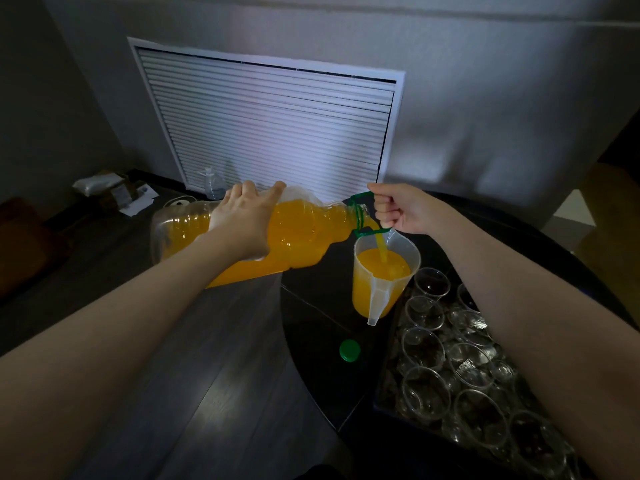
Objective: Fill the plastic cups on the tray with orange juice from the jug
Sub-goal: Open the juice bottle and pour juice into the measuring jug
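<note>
Our two bare forearms, no sleeves to the frame's edge, our left hand and right hand ringless, no watch, no gloves

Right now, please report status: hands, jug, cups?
Left hand on bottle, right hand gripping green handle. Juice pouring into jug. Cups empty.
</note>
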